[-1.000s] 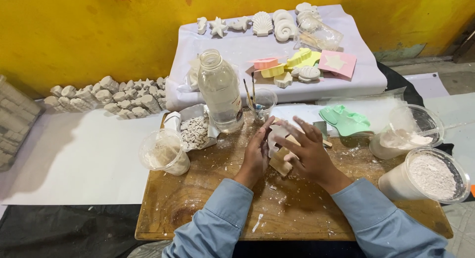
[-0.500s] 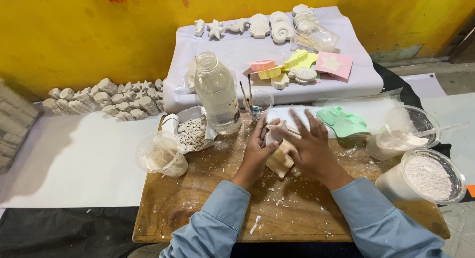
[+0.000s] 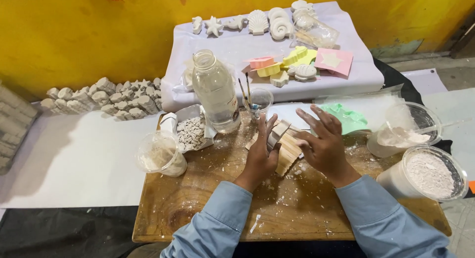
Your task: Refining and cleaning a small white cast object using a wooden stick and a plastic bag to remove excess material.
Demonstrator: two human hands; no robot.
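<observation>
Your left hand (image 3: pixel 261 156) stands on edge on the wooden board (image 3: pixel 208 208), fingers curled round a pale cream ridged mould (image 3: pixel 286 150); the grip is partly closed on the mould's left side, thumb side up. Your right hand (image 3: pixel 322 143) lies just right of the mould, fingers spread and mostly straight, palm side touching its right edge; this grip is wide open, pressing rather than clasping. The mould sits near the middle of the board, tilted, its upper end by your left fingertips.

The board is dusted with white powder and flecks. Behind your left hand: a clear plastic bottle (image 3: pixel 215 90), upright, and just right of it a small clear cup holding brushes (image 3: pixel 258 100). Left of the bottle, a torn wrapper with white broken chips (image 3: pixel 190 132), then a clear cup with white residue (image 3: pixel 159 154) at the board's left edge.

To your right, two clear tubs: the nearer one (image 3: pixel 430 171) is filled with white powder, the farther one (image 3: pixel 408 129) holds powder in a bag. A green mould (image 3: pixel 349 117) lies near your right fingertips.

Further back, a white cloth (image 3: pixel 222 45) carries white cast shells and a starfish (image 3: pixel 257 21) and coloured moulds (image 3: pixel 292 62). A row of small white casts (image 3: pixel 104 97) lies along the yellow wall (image 3: pixel 74 35).
</observation>
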